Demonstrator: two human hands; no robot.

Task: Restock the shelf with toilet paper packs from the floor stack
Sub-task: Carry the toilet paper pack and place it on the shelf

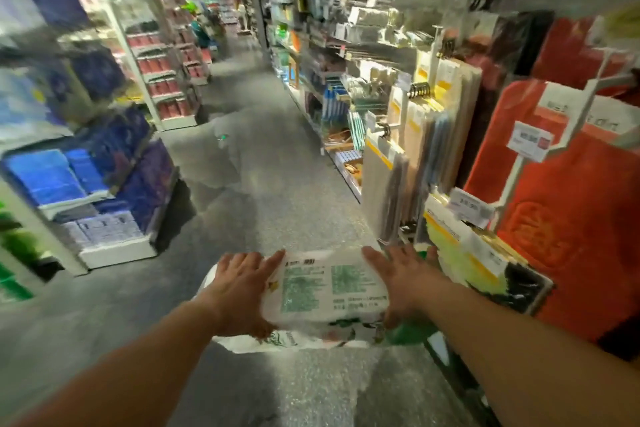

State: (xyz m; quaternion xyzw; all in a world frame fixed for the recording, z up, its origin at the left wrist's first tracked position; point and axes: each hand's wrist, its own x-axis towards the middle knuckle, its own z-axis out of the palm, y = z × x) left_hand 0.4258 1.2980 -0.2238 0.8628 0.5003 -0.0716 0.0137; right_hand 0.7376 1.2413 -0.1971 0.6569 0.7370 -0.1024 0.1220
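A white toilet paper pack (329,291) with green print is held in the air above the aisle floor, between both hands. My left hand (242,291) lies flat against its left end, fingers straight and spread. My right hand (401,281) presses its right end the same way, fingers extended. The pack's lower part, with a green leaf pattern, shows below my hands. The whole picture is blurred by motion.
Shelves on the left (104,191) hold blue and purple packs. On the right, hanging mats (415,149), red rugs (561,211) and price tags jut into the aisle close to my right arm. The grey aisle floor (249,166) runs ahead between them.
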